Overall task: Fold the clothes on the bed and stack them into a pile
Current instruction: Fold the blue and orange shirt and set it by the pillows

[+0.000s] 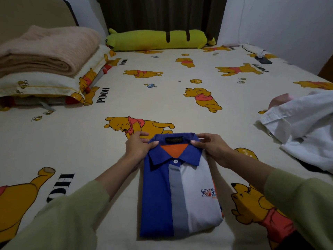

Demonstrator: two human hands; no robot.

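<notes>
A folded blue, grey and white collared shirt [180, 192] lies front up on the cartoon-bear bed sheet [162, 98], straight in front of me. My left hand [138, 147] pinches the left side of its blue collar. My right hand [212, 148] pinches the collar's right side. Both thumbs rest on top of the collar with the fingers behind it. A crumpled white garment [304, 127] lies unfolded at the right edge of the bed, with something pink [281, 100] peeking out behind it.
A folded beige blanket [46, 49] sits on a pillow [45, 85] at the far left. A long yellow-green plush bolster [158, 40] lies along the far edge. A dark phone [264, 60] with a cable rests at the far right corner.
</notes>
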